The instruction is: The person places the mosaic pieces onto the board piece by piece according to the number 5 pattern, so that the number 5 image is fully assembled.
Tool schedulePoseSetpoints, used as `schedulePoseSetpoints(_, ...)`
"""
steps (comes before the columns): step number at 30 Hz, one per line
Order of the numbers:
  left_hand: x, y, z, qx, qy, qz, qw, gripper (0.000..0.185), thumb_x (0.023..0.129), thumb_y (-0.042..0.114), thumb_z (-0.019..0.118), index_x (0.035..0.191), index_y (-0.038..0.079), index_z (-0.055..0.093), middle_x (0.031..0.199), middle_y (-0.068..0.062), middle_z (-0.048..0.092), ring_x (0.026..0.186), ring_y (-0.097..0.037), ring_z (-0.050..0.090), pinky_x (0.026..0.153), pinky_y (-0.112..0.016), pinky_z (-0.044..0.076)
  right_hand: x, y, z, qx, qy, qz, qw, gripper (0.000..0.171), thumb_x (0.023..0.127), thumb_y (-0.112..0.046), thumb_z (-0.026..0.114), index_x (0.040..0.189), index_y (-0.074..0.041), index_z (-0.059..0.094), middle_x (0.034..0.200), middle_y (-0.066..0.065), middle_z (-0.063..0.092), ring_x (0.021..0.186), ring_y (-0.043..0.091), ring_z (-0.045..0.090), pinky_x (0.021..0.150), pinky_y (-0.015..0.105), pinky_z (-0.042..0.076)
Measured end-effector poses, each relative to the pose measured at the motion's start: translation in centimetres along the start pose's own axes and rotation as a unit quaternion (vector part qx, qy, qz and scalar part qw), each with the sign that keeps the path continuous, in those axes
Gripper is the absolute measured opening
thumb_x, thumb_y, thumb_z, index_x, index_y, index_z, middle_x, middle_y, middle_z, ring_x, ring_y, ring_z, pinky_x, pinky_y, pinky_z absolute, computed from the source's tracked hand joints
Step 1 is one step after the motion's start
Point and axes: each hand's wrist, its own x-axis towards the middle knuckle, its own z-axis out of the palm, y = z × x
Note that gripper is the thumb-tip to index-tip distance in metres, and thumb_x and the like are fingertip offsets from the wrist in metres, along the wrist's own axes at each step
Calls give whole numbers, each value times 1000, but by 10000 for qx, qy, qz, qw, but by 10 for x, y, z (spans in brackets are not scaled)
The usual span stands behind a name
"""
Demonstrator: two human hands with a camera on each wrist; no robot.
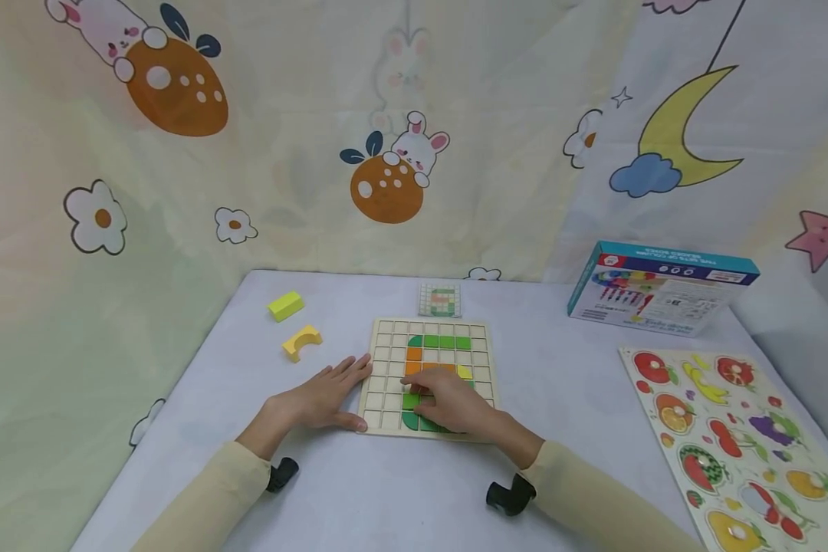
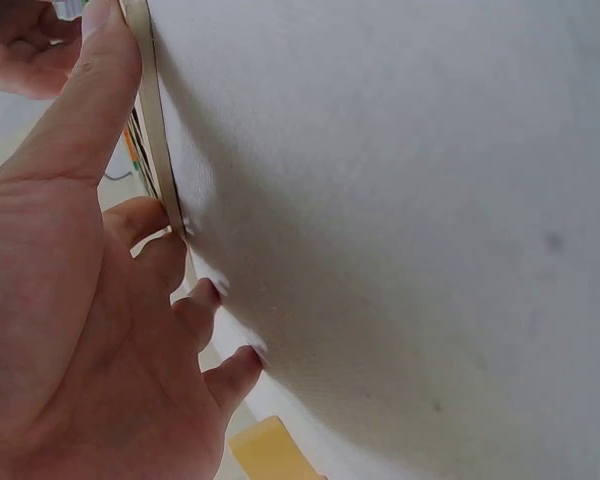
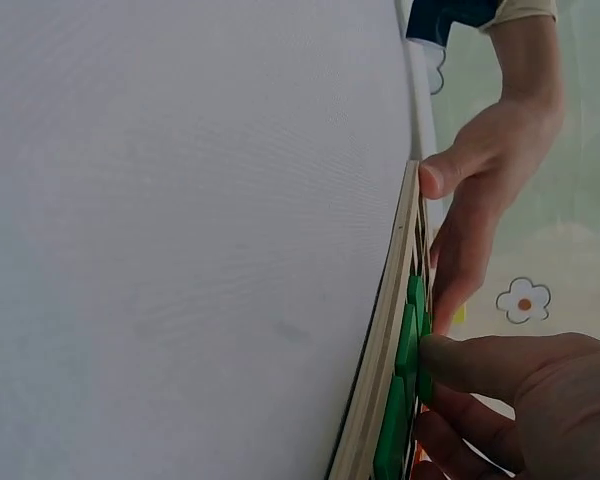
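Note:
A wooden grid board (image 1: 386, 337) lies flat on the table, partly filled with green, orange and yellow tiles. My left hand (image 1: 317, 397) rests palm down at its left edge, fingers spread, with the thumb on the near left corner. In the left wrist view, the thumb (image 2: 105, 75) lies along the board's edge. Over the board's lower middle, my right hand (image 1: 458, 402) bends its thumb and fingers down to the tiles, hiding several. Its thumb (image 3: 460, 362) touches a green tile (image 3: 426, 385) in the right wrist view, with curled fingers close on the other side.
Behind the board lies a small pattern card (image 1: 440, 300). A yellow-green block (image 1: 286, 306) and a yellow arch block (image 1: 301, 342) are at the left. On the right stand a toy box (image 1: 662, 287) and a fruit puzzle board (image 1: 738, 452). A printed cloth hangs behind the table.

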Motion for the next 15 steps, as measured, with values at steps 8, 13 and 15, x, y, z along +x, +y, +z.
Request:
schedulePoseSetpoints(8, -1, 0, -2, 21, -42, -77, 10000, 102, 80, 56, 69, 156, 13, 17, 165, -2, 6, 152, -30, 8, 121, -55, 16, -3, 1, -2, 99, 95, 45, 9999, 40, 84, -8, 72, 124, -8, 65, 103, 0, 69, 92, 13, 60, 86, 30, 52)
schedulePoseSetpoints(13, -3, -2, -4, -10, -23, -80, 10000, 101, 80, 54, 71, 156, 11, 18, 165, -4, 7, 152, -32, 9, 120, -57, 17, -2, 4, -2, 217, 223, 97, 9995, 40, 85, -5, 70, 125, -8, 65, 103, 0, 70, 92, 12, 59, 85, 30, 52)
schedulePoseSetpoints(15, -3, -3, -3, -11, -30, -107, 9999, 101, 80, 55, 70, 156, 12, 18, 165, -3, 7, 152, -31, 8, 121, -56, 17, -1, 5, 0, 276, 219, 47, 9994, 37, 86, -5, 70, 123, -7, 66, 104, 1, 70, 92, 12, 59, 84, 30, 53)
